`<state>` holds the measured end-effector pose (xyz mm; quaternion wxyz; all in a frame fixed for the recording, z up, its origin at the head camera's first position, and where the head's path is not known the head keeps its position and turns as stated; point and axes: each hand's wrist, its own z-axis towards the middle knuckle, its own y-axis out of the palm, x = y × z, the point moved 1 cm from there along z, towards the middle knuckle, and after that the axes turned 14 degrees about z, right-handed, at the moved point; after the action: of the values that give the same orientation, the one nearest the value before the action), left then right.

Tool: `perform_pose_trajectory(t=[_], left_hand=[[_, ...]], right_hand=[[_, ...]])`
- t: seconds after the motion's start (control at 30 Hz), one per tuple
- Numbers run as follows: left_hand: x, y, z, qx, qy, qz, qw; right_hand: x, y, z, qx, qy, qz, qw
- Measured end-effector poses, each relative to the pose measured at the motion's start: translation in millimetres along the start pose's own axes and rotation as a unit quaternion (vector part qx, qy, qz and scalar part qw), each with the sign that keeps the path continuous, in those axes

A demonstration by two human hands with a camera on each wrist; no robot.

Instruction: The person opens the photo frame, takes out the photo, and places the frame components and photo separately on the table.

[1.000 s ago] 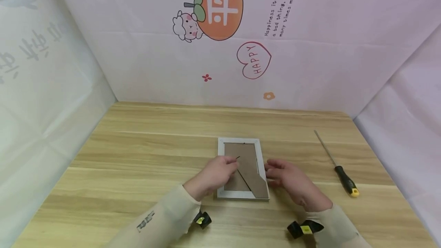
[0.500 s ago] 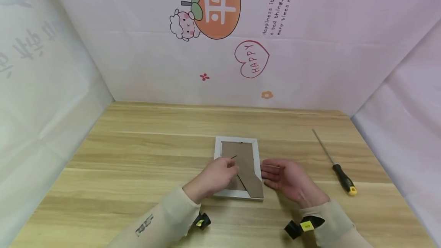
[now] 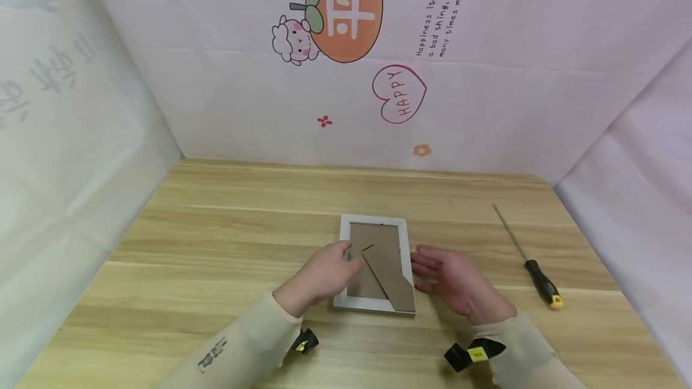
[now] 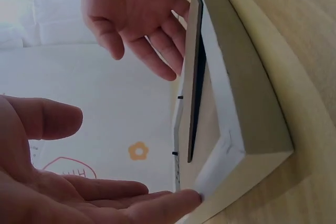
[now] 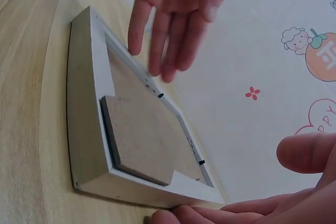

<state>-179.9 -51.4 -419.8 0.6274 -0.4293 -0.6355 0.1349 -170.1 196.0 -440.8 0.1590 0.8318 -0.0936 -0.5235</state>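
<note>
A white-edged picture frame [image 3: 357, 303] lies back side up on the table, a brown backing board [image 3: 378, 234] set inside its rim. On the board sits a brown stand flap [image 3: 397, 284], its edge marked by a dark slanting line. My left hand [image 3: 327, 272] is at the frame's left side with fingers loosely extended. In the left wrist view, a fingertip of that hand meets the white rim. Along the frame's right side my right hand [image 3: 459, 284] is held with relaxed fingers, palm turned inward. Small black tabs [image 5: 201, 162] stick out from the inner rim.
To the right on the wood-grain table [image 3: 227, 227] lies a screwdriver [image 3: 540, 281] with a black and yellow handle, its shaft pointing away. White cloth walls [image 3: 243, 107] with printed drawings rise behind and at both sides. Each wrist carries a small black camera [image 3: 458, 356].
My left hand has moved left off the middle of the backing and its fingers have spread. My right hand has turned its palm inward. The frame has shifted slightly left.
</note>
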Motion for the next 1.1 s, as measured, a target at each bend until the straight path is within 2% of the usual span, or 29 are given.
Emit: perform_pose_trajectory(t=[0.17, 0.37, 0.63, 0.9, 1.1], left_hand=[[-2.4, 1.0, -2.1, -0.001, -0.015, 0.018, 0.9997], [-4.4, 1.2, -2.5, 0.003, -0.012, 0.033, 0.9994], [-2.4, 2.7, -1.6, 0.003, -0.008, 0.035, 0.9994], [-0.2, 4.4, 0.7, 0.003, 0.003, 0.015, 0.9999], [2.5, 5.9, 5.0, 0.005, 0.013, 0.001, 0.9999]], right_hand=[[0.4, 0.3, -1.9, -0.009, 0.008, 0.007, 1.000], [0.6, -0.8, -1.7, -0.011, 0.017, 0.011, 1.000], [-2.1, -5.3, 1.3, -0.028, 0.033, 0.080, 0.996], [-0.2, -9.3, 4.9, -0.005, 0.031, 0.133, 0.991], [6.2, -14.0, 11.3, -0.006, 0.010, 0.096, 0.995]])
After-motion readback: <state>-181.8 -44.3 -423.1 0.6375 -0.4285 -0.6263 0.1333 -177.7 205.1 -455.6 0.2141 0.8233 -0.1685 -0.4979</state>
